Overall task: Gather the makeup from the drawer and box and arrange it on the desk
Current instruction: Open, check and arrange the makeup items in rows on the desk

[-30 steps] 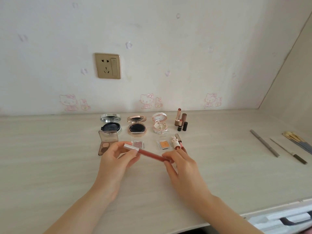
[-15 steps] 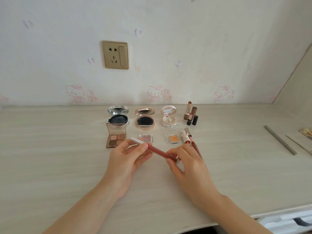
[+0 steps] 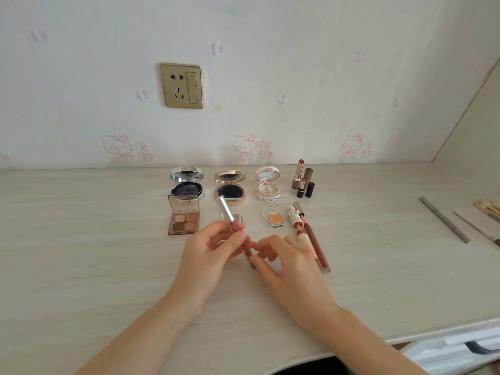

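Pink cat cartoons (image 3: 245, 146) pattern the cream wall (image 3: 297, 63); the socket (image 3: 181, 86) is gold, the desk (image 3: 81, 239) pale woodgrain.

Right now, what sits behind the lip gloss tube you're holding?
A small clear eyeshadow case lies behind the lip gloss tube; the tube's silver cap and the left hand cover most of it.

- Left hand (image 3: 208, 253) and right hand (image 3: 293, 269): both bare, with slim fingers.
- Fingernails (image 3: 240, 235): short and rounded.
- Left forearm (image 3: 135, 339) and right forearm (image 3: 373, 345): bare from the narrow wrists to the near edge of the view.
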The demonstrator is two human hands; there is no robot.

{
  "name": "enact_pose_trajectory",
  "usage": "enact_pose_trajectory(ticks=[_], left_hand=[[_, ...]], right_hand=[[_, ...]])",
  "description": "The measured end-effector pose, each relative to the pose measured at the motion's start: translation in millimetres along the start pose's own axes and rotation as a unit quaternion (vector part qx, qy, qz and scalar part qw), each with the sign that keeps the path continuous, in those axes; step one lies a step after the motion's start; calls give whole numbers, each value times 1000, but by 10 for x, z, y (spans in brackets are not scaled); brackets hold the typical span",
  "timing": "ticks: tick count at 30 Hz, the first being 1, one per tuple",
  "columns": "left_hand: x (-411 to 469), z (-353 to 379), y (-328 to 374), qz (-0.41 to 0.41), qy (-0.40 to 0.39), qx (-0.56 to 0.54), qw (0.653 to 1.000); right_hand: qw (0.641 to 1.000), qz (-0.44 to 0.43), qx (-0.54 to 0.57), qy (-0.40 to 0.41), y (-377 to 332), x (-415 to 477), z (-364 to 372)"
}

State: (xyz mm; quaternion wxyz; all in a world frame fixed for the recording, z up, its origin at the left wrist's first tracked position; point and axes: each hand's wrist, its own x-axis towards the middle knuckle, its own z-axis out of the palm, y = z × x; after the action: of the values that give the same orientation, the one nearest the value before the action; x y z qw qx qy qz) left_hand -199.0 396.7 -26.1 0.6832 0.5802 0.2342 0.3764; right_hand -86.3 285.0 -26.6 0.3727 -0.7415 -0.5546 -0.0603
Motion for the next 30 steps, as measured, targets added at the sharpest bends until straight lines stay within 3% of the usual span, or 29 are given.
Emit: enact_pose_trajectory(ticks=[8,16,22,30], left_hand=[[13,-23,-25,54,33,155,986],[-17,-49,-72,212,-23,414,885],[-45,-38,-61,248,17,427,869],[-50,-48,-64,278,-13,446,851]], right_hand=[[989,89,113,22,67,175,-121],[962,159,222,-14,123,174,-168],[938,197,282,-45,174,178,-214],[937,185,293,-42,213,157,-247]])
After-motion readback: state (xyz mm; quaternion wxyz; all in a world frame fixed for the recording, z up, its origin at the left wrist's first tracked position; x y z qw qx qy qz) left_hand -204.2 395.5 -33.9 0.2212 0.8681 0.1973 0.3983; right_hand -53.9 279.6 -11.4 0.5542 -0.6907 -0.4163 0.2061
